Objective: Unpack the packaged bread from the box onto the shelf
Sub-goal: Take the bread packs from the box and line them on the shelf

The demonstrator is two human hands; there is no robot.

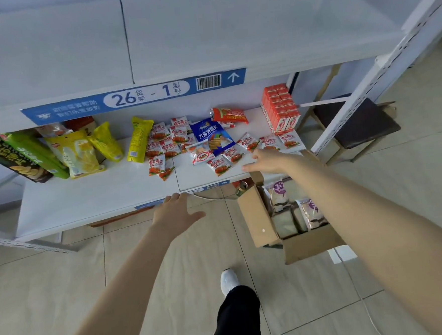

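Both hands are spread open and hold nothing: the left hand [174, 212] is at the front edge of the white shelf [91, 194], the right hand [267, 160] beside scattered glossy snack sachets [221, 166]. Below the right hand, soft packaged bread [310, 213] is stood in an open cardboard box [257, 219] on the floor.

box [257, 217]: brown cardboard, open, on floor | bread packs [310, 212]: upright inside | shelf [91, 194]: white

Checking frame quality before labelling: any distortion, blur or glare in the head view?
Head view: wide-angle bend, shelf upright slants; lighting soft, no hard shadows; right hand slightly smeared; bread packs in the box show mild sheen, print unreadable.
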